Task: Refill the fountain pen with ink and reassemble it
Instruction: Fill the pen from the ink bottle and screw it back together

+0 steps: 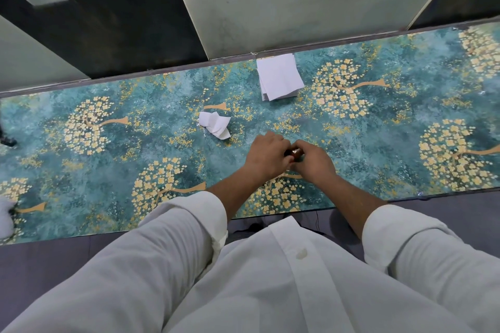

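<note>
- Head view, looking straight down: a long surface (113, 149) covered in teal cloth printed with golden blossom trees runs from nine o'clock to three o'clock across the middle.
- Both hands meet just right of centre, above the surface, knuckles up.
- The left hand (266, 155) has its fingers curled inward, its grip closed on a small dark reddish-brown pen piece with a pale metallic end (295, 153) that peeks out between the two hands.
- The right hand (313, 161) sits at three o'clock of the left, touching it, fingers bent down round the same piece from the other side; its grip is closed on it as well.
- Most of the pen is hidden under the fingers, so which part it is I cannot tell.
- At eleven o'clock of the hands, near them, lies a crumpled white tissue (215, 124) on the cloth.
- At twelve o'clock, well apart at the far edge, lies a folded stack of flat white paper tissues (278, 76).
- Rolled white shirt sleeves (189, 227) fill the six o'clock side.
- At far nine o'clock, low down, a white soft lump (5, 213) pokes in, cut off by the edge.
</note>
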